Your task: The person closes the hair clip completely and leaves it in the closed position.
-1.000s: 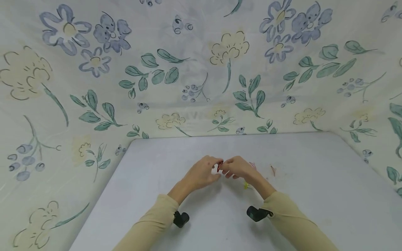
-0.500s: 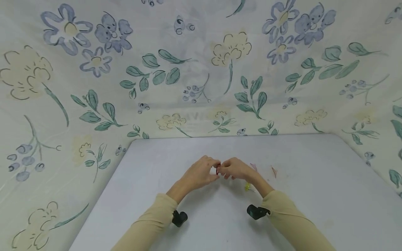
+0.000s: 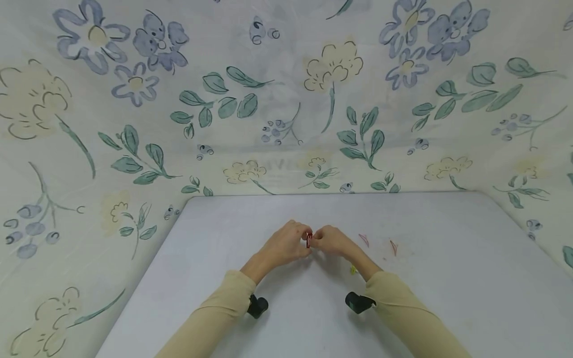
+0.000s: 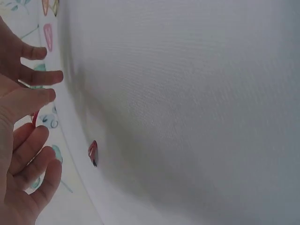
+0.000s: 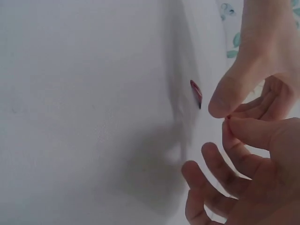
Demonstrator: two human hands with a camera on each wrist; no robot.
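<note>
Between the two hands is a small red hair clip [image 3: 309, 240], raised above the table and mostly covered by fingers. My left hand [image 3: 285, 243] pinches it from the left, thumb and forefinger bent around it. From the other side my right hand [image 3: 333, 240] grips it with thumb and forefinger, and in the right wrist view only a red tip shows at the fingertips. The right hand's remaining fingers are loosely bent. A second red hair clip [image 4: 93, 152] lies on the table below the hands, hidden in the head view.
Right of the hands, a pink hair clip [image 3: 364, 240] and an orange hair clip [image 3: 394, 247] lie on the white table [image 3: 447, 298]. A small yellow clip [image 3: 353, 270] is beside the right forearm. Flower-patterned cloth [image 3: 286, 124] rises behind the table.
Both hands stay together on the red clip, which has shifted slightly left. The right forearm has moved a little left, uncovering more of the pink clip.
</note>
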